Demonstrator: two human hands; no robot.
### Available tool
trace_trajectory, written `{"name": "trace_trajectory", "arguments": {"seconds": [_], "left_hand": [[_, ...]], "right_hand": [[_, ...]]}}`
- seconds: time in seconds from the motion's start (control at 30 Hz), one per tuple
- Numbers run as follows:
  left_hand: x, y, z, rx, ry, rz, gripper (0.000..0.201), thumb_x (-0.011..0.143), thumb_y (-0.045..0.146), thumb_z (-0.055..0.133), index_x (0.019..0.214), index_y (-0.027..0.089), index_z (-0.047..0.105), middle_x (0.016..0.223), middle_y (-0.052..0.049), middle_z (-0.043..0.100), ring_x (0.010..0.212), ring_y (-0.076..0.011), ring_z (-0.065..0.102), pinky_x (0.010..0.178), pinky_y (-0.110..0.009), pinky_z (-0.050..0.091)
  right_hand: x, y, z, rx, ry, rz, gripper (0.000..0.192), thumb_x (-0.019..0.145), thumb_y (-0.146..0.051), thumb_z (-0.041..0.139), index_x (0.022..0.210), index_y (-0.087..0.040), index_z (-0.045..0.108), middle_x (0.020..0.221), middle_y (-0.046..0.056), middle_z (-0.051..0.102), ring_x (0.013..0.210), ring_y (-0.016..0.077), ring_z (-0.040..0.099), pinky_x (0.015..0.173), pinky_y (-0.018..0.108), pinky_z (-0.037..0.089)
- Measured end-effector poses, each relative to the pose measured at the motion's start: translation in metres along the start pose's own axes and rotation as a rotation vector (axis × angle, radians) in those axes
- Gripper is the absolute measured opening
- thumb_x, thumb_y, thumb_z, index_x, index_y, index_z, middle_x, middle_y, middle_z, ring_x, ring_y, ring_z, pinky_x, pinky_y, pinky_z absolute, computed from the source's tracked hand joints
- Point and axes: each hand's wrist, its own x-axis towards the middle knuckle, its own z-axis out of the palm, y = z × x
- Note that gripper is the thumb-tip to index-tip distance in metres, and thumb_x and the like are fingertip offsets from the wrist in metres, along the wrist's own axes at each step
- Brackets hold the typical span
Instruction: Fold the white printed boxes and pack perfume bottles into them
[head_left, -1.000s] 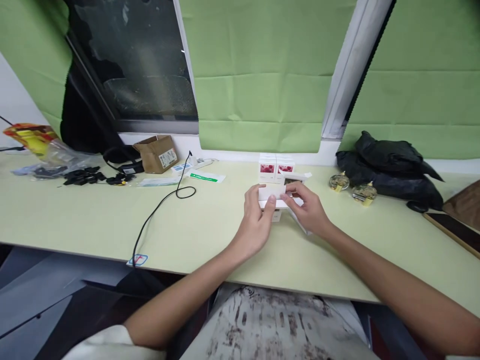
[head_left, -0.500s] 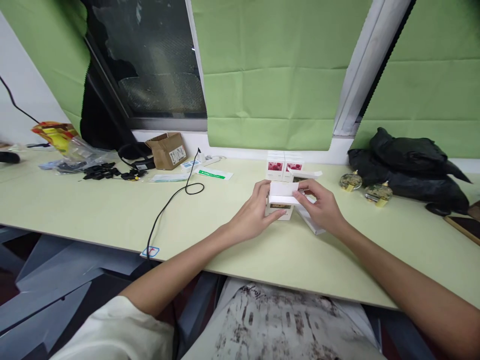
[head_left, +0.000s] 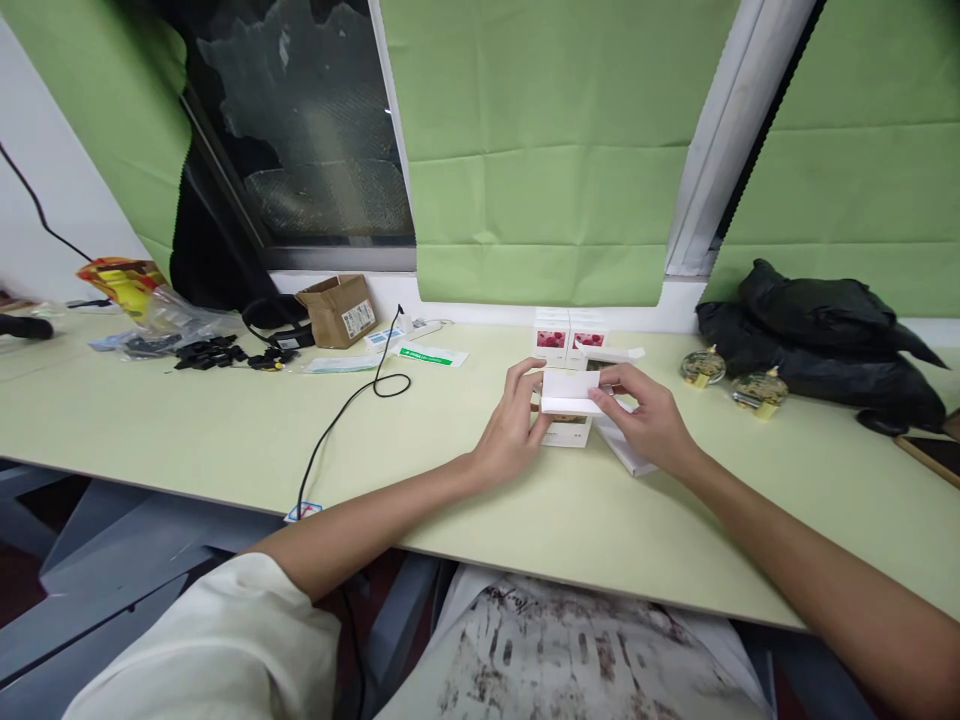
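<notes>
Pinching white carton (head_left: 570, 393) between left hand (head_left: 514, 430) and right hand (head_left: 649, 420), fingers closed on opposite ends, long axis left-right, held just above table (head_left: 225, 430), equally near both.

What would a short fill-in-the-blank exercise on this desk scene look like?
1. Both the left hand and the right hand hold a small ____ box.
2. The two boxes with red pictures stand against the wall under the ____ blind.
3. The brown cardboard box sits to the ____ of the hands.
4. A ____ cable runs across the desk and over its front edge.

Missing words: white; green; left; black
</notes>
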Motion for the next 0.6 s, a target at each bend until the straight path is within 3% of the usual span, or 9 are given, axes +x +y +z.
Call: {"name": "trace_trajectory", "arguments": {"seconds": [0.13,0.37,0.6], "left_hand": [[0.000,-0.003,0.003,0.000,0.027,0.037,0.041,0.103,0.015,0.050,0.141,0.026,0.042,0.145,-0.015,0.043,0.138,-0.0264,0.049,0.098,-0.043,0.063],[-0.003,-0.007,0.009,-0.007,0.058,0.082,0.042,0.099,0.011,0.054,0.137,0.025,0.045,0.138,-0.014,0.046,0.131,-0.0257,0.052,0.094,-0.041,0.064],[-0.003,-0.013,0.006,0.003,0.059,0.071,0.022,0.100,0.012,0.056,0.119,0.024,0.053,0.124,-0.010,0.053,0.119,-0.0213,0.058,0.095,-0.040,0.063]], "right_hand": [[0.000,0.000,-0.003,-0.013,-0.002,-0.020,0.014,0.101,-0.037,0.063,0.107,-0.025,0.069,0.105,0.006,0.072,0.097,0.0253,0.069,0.089,0.043,0.057],[0.000,-0.002,-0.010,-0.041,-0.031,-0.038,0.013,0.101,-0.038,0.064,0.105,-0.026,0.068,0.106,0.006,0.073,0.098,0.0256,0.070,0.085,0.040,0.057],[0.000,-0.003,-0.011,-0.057,-0.058,-0.083,0.014,0.102,-0.034,0.062,0.093,-0.026,0.068,0.115,0.009,0.071,0.110,0.0286,0.068,0.087,0.043,0.058]]}}
